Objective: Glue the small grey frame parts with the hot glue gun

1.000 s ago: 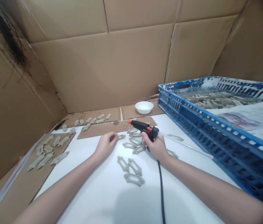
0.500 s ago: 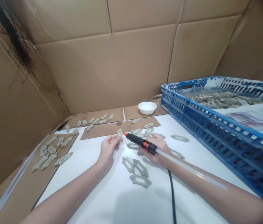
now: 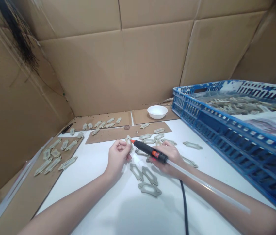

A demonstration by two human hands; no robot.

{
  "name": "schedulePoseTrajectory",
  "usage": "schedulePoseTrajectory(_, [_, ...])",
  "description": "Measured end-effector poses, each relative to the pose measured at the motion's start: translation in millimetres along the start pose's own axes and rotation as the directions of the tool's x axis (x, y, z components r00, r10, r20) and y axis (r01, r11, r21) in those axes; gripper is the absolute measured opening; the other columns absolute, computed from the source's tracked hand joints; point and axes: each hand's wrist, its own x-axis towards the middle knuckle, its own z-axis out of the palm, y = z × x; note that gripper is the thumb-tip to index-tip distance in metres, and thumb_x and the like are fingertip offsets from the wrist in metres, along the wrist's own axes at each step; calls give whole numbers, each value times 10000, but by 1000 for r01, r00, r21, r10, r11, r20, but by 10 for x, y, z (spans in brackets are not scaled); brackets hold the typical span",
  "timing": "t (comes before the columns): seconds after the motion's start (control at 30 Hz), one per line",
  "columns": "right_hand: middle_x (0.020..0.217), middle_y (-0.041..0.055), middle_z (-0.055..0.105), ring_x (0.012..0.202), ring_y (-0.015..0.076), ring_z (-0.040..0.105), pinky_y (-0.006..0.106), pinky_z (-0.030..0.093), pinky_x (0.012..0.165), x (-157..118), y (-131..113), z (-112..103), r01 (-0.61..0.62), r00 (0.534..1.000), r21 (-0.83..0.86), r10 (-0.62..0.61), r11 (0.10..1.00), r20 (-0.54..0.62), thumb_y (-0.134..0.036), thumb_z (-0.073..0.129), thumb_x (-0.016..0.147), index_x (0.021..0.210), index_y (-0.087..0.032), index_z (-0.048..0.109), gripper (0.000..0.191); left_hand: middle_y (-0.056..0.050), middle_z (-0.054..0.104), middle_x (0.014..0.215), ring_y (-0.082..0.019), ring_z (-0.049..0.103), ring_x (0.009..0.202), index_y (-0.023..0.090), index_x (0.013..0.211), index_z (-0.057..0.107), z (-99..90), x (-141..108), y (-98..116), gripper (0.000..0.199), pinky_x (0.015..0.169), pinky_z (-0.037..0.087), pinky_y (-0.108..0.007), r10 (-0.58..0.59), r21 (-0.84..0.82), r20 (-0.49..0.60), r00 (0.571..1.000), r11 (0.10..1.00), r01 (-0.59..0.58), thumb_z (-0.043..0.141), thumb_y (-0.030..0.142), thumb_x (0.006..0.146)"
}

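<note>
Pinched upright in my left hand is a small pale frame-shaped piece with pointed ends. My right hand is wrapped around a black hot glue gun that has an orange tip and a clear glue stick coming out of its back. The orange tip touches or nearly touches the held piece. Just below the hands, a few grey-green frame pieces lie flat on the white table. More such pieces lie behind and around my right hand.
A blue plastic crate full of similar pieces stands at the right. Behind is a white bowl on cardboard. Several pieces rest on the left cardboard and the back strip. The black cord runs toward the front edge.
The view has shifted slightly, moving most things a little in the picture. My left fingers have turned somewhat around the piece; the glue gun tip stays at it.
</note>
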Motion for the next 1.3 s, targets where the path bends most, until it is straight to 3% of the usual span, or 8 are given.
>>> schedulePoseTrajectory(0.37, [585,4,553,501,120,474,274,342,582,-1,6,7,13,1000,22,-14,1000,7,-292,532,760,805,-170,527,130,77,435,432,-67,419,354,194,649,431,27,-58,84,234,384,318,-177,26,45,-9,1000,999,-26,602,349,683])
schedulePoseTrajectory(0.63, [594,5,559,504,120,467,272,331,587,-17,13,14,62,997,-64,-59,996,39,-303,513,770,852,-163,534,164,72,465,451,-70,429,333,202,651,422,41,-94,100,260,357,309,-180,-7,1,-10,1000,1000,7,613,378,657])
schedulePoseTrajectory(0.93, [562,4,532,490,128,442,275,280,561,-20,37,29,108,993,-170,-97,980,74,-246,484,735,776,-161,507,97,71,470,466,-61,422,339,197,664,416,41,-90,85,242,357,324,-173,-3,-9,1,1000,1000,3,604,351,670])
schedulePoseTrajectory(1.3, [532,-10,474,488,124,405,270,281,570,-29,25,28,82,994,-170,-68,982,88,-310,494,742,704,-169,483,147,76,458,466,-56,412,337,196,667,403,46,-94,75,229,345,316,-166,-6,-20,8,1000,1000,6,593,323,681])
